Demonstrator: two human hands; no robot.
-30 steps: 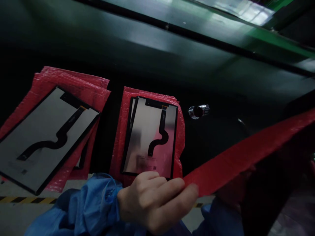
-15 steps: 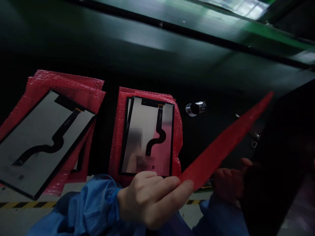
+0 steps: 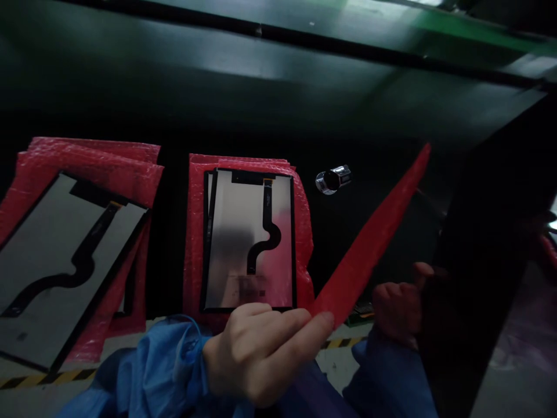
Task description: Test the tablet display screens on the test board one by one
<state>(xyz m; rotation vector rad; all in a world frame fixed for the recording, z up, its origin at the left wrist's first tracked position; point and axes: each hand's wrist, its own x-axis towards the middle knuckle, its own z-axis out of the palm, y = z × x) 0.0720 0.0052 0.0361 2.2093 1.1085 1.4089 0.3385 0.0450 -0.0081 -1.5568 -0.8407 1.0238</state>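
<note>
My left hand [image 3: 265,348] pinches the lower end of a red plastic sleeve [image 3: 369,238], seen nearly edge-on and slanting up to the right. Behind that hand, a display panel [image 3: 235,244] lies back side up on red bubble wrap, a dark S-shaped ribbon cable [image 3: 270,232] on its silvery back. At the right, my right hand [image 3: 398,307] is closed at the edge of a large black flat panel [image 3: 474,249], which partly hides it. Deep shadow makes its grip hard to see.
On the left, another display panel [image 3: 47,244] lies askew on several red bubble-wrap sleeves [image 3: 130,162]. A shiny metal cylinder [image 3: 334,179] sits on the dark work surface. Yellow-and-black floor tape [image 3: 82,376] shows below.
The view has shifted, so the panels and metal cylinder appear further left. The red sleeve's upper tip has swung left and slightly up. Both hands keep their holds.
</note>
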